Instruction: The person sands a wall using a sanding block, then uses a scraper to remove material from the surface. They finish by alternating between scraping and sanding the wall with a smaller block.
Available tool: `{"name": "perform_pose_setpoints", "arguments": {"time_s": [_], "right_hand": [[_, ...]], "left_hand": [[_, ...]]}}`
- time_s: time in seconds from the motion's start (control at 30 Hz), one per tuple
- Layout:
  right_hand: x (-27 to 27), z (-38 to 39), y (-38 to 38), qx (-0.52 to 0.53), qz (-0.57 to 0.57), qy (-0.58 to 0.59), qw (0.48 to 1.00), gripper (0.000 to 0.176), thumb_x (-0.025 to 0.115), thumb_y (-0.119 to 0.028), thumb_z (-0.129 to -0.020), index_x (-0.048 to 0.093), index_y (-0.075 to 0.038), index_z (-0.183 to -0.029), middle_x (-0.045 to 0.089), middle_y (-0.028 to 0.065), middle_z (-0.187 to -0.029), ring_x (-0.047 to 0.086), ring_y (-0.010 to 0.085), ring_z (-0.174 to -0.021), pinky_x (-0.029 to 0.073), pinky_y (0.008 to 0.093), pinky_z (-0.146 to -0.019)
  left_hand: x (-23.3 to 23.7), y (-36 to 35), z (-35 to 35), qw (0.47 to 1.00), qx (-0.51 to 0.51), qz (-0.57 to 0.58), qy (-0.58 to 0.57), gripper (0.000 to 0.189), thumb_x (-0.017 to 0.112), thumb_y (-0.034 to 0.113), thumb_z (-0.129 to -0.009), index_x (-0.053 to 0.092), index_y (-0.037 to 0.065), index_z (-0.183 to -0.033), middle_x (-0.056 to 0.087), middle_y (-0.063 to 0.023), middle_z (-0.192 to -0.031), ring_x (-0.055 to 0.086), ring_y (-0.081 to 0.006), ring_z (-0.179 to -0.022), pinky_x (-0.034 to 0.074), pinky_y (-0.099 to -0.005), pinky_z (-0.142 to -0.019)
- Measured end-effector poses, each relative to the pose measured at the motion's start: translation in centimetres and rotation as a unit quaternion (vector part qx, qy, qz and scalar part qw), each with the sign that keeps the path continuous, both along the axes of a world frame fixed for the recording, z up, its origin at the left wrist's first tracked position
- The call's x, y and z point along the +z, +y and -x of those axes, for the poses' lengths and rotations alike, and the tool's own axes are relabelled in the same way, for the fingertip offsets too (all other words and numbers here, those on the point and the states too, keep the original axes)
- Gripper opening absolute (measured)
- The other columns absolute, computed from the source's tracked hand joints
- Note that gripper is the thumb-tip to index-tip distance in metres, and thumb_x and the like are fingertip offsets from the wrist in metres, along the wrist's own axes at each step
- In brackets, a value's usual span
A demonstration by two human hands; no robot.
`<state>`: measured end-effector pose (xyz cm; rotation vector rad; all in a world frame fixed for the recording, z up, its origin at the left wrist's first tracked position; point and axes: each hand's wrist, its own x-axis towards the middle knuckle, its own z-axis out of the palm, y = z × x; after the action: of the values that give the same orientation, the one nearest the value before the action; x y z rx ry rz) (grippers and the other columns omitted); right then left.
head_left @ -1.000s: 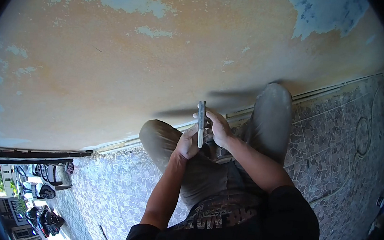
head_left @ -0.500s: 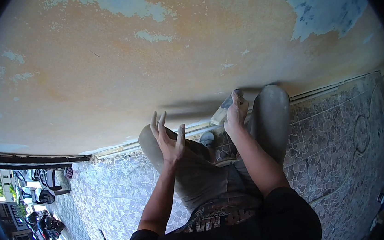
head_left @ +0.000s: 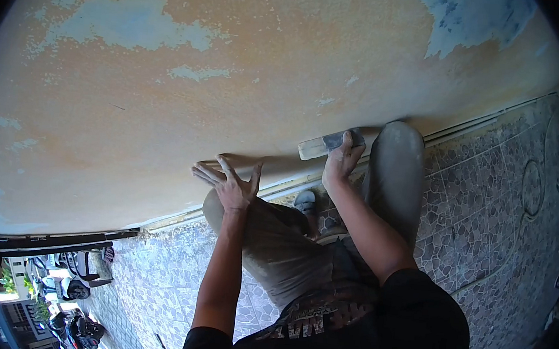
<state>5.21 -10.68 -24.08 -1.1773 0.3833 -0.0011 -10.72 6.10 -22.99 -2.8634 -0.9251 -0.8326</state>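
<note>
The wall (head_left: 164,116) in front of me is tan, with pale bluish-white patches where the surface looks worn. My left hand (head_left: 230,184) is spread with its fingers apart, and the fingertips appear to rest on the lower wall. It holds nothing. My right hand (head_left: 344,159) grips a sanding block (head_left: 314,148), a pale wooden piece with a dark sheet around the end near my thumb. The block lies against the wall just above its base, beside my raised knee (head_left: 398,145). My right fingers are partly hidden behind the block.
Stone-patterned tiles (head_left: 461,212) cover the floor, and thin pipes or trim (head_left: 493,121) run along the wall's foot. A hose or cable (head_left: 532,192) lies coiled at the right. Parked motorcycles (head_left: 76,330) stand at the lower left. My foot (head_left: 305,201) is between my knees.
My left hand has moved from the air onto the wall, leftward, with its fingers spread. The sanding block in my right hand has turned from tilted to flatter along the wall.
</note>
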Motion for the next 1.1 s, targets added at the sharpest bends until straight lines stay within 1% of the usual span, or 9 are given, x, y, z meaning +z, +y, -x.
{"name": "perform_pose_setpoints", "arguments": {"time_s": [0.1,0.3,0.47,0.53,0.67,0.83,0.93,1.03,1.1], "right_hand": [[0.4,2.6,3.5,0.023,0.105,0.024,0.994,0.046,0.048,-0.031,-0.101,0.034,0.007,-0.122,0.05,0.0276,-0.116,0.052,0.0356,-0.108,0.042,0.0432,-0.096],[1.5,3.2,2.7,0.053,0.064,-0.006,0.997,0.038,0.05,-0.03,-0.1,0.039,0.003,-0.115,0.05,0.0185,-0.111,0.05,0.0257,-0.104,0.042,0.0397,-0.093],[0.0,1.5,2.6,-0.021,0.042,-0.051,0.998,0.036,0.046,-0.028,-0.102,0.035,0.003,-0.117,0.051,0.0191,-0.108,0.054,0.0262,-0.098,0.045,0.0399,-0.088],[-0.1,3.0,3.0,0.029,0.076,-0.067,0.994,0.036,0.046,-0.028,-0.102,0.035,0.003,-0.117,0.051,0.0193,-0.108,0.054,0.0261,-0.098,0.045,0.0397,-0.087],[-1.5,4.2,3.1,0.084,0.12,-0.095,0.985,0.037,0.046,-0.028,-0.102,0.036,0.004,-0.117,0.052,0.0192,-0.106,0.055,0.0268,-0.095,0.046,0.0401,-0.086],[1.4,1.0,1.4,-0.002,0.032,-0.039,0.999,0.038,0.046,-0.028,-0.102,0.034,0.004,-0.118,0.053,0.0193,-0.105,0.056,0.0275,-0.094,0.046,0.0402,-0.086],[0.1,3.1,2.9,0.047,0.13,-0.094,0.986,0.04,0.046,-0.027,-0.102,0.031,0.005,-0.121,0.053,0.0211,-0.106,0.057,0.0281,-0.094,0.047,0.041,-0.085],[-0.3,5.2,3.5,0.116,0.097,-0.098,0.984,0.038,0.047,-0.024,-0.102,0.031,0.005,-0.121,0.053,0.0226,-0.104,0.056,0.0289,-0.095,0.046,0.041,-0.085],[-0.1,4.0,2.7,0.082,0.12,-0.102,0.984,0.03,0.047,-0.021,-0.102,0.037,0.003,-0.116,0.052,0.0166,-0.107,0.054,0.0231,-0.096,0.045,0.0377,-0.087]], "left_hand": [[-0.4,0.0,-0.3,0.999,0.034,0.008,0.026,0.114,0.066,0.07,-0.076,0.015,0.001,-0.151,-0.014,-0.0515,-0.142,-0.015,-0.0662,-0.134,0.005,-0.0787,-0.102],[0.2,0.3,0.3,1.0,-0.012,-0.006,-0.015,0.108,0.067,0.067,-0.077,0.022,0.002,-0.15,-0.013,-0.0524,-0.141,-0.014,-0.0665,-0.134,0.005,-0.0776,-0.103],[0.9,-0.4,0.7,0.998,0.008,0.044,0.039,0.107,0.067,0.067,-0.077,0.022,0.003,-0.15,-0.014,-0.0515,-0.142,-0.015,-0.0668,-0.133,0.005,-0.0783,-0.103],[1.1,-0.8,0.1,0.994,0.05,0.037,0.094,0.11,0.066,0.068,-0.076,0.021,0.001,-0.15,-0.016,-0.0514,-0.142,-0.016,-0.0673,-0.133,0.005,-0.079,-0.102],[-0.4,0.0,-0.3,0.999,-0.011,-0.038,-0.001,0.112,0.062,0.071,-0.078,0.019,-0.005,-0.149,-0.016,-0.0511,-0.142,-0.017,-0.0683,-0.132,0.004,-0.0801,-0.101],[0.7,0.0,0.7,0.996,0.039,0.038,0.076,0.11,0.063,0.069,-0.078,0.021,-0.005,-0.148,-0.014,-0.0505,-0.143,-0.016,-0.0682,-0.132,0.004,-0.0797,-0.101],[0.2,-0.4,0.2,0.998,0.019,-0.008,0.064,0.107,0.064,0.067,-0.079,0.023,-0.005,-0.147,-0.013,-0.0511,-0.142,-0.016,-0.0685,-0.132,0.004,-0.08,-0.101],[0.1,-0.4,-0.1,0.996,0.046,0.015,0.073,0.104,0.065,0.065,-0.08,0.025,-0.006,-0.146,-0.013,-0.0519,-0.141,-0.016,-0.069,-0.131,0.004,-0.0802,-0.101],[-0.3,0.2,-0.1,0.999,-0.018,-0.044,0.005,0.103,0.065,0.063,-0.08,0.026,-0.004,-0.147,-0.014,-0.0528,-0.14,-0.016,-0.0692,-0.131,0.003,-0.0805,-0.1]]}}
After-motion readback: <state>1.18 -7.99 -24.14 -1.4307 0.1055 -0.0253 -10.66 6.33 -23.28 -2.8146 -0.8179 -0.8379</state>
